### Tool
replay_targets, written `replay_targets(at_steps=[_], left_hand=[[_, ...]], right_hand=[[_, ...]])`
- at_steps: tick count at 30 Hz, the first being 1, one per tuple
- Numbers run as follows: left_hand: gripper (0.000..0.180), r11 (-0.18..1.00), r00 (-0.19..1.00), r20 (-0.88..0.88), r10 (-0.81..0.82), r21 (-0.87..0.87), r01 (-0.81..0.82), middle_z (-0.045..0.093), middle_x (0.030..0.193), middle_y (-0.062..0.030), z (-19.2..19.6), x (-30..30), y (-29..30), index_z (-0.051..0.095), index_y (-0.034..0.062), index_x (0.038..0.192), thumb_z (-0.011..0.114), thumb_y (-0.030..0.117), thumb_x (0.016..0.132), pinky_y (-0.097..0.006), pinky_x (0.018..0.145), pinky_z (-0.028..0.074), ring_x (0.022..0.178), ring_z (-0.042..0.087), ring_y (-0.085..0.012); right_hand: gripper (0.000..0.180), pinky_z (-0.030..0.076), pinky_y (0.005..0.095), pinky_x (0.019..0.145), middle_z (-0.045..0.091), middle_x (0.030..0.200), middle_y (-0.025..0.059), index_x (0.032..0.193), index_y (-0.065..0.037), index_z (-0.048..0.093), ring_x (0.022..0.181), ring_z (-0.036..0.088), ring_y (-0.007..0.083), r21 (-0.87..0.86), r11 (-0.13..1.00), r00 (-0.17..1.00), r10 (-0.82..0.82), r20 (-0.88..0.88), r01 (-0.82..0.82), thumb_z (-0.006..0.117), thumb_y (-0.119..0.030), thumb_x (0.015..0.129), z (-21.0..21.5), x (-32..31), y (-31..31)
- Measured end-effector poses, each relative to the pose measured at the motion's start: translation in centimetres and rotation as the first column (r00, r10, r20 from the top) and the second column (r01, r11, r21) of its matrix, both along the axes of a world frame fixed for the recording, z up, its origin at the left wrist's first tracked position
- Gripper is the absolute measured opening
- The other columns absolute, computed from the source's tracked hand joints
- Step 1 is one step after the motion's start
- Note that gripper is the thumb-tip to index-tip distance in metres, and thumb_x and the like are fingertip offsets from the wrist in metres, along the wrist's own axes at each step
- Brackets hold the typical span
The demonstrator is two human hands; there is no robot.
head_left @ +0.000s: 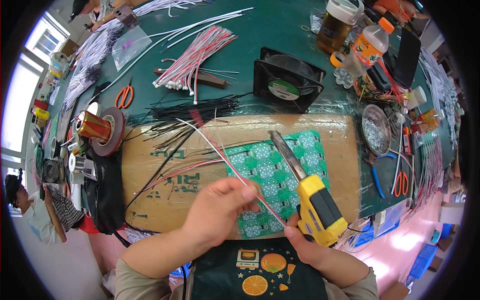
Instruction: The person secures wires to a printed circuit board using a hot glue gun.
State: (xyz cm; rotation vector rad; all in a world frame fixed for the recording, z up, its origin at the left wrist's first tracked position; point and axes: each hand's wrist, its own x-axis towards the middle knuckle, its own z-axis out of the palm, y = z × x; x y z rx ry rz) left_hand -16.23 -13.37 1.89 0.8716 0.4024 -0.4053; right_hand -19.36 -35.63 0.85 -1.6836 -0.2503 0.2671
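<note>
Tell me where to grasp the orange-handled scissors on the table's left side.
Probably best by the orange handles, coming from the person's near side: the loops lie toward the person, while the slim blades point away.

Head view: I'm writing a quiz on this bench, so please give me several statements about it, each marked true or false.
1. The fingers of the left hand pinch a red-and-white wire. True.
2. The yellow-and-black tool is at the left hand. False: the yellow-and-black tool is at the right hand.
3. The green circuit panel lies on a brown mat. True.
4. The fan has a white frame. False: the fan has a black frame.
5. Only one pair of orange-handled scissors is in view. False: there are orange-handled scissors at the left and another pair at the right.
6. An orange-capped bottle stands at the upper right. True.
</note>
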Motion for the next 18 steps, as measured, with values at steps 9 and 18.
replay_targets(at_steps=[9, 18], left_hand=[[0.020, 0.938, 0.911, 0.225, 0.347, -0.061, -0.342, 0.063, 0.094, -0.0017, 1.6, 3.7, 4.8, 0.059, 0.0087, 0.107, 0.055, 0.026, 0.097, -0.036, 0.075, 0.053, 0.088, 0.062, -0.0180], [0.022, 0.909, 0.842, 0.344, 0.414, -0.200, -0.365, 0.060, 0.088, -0.0048, 4.4, 3.9, 5.1, 0.056, 0.0054, 0.112, 0.055, 0.021, 0.097, -0.034, 0.068, 0.051, 0.076, 0.060, -0.0164]], right_hand=[[0.015, 0.045, 0.0270, 0.067, 0.059, 0.086, 0.0026, 0.099, -0.004, 0.058, 0.079, 0.056, 0.0106, -0.051, 0.990, 0.922, 0.105, -0.372, -0.134, 0.067, -0.009, 0.087, 1.0, -1.6, -1.4], [0.016, 0.046, 0.0271, 0.066, 0.059, 0.086, 0.0020, 0.099, -0.005, 0.059, 0.078, 0.057, 0.0111, 0.016, 0.996, 0.933, 0.091, -0.348, -0.091, 0.067, -0.009, 0.086, -0.1, -1.5, -1.2]])
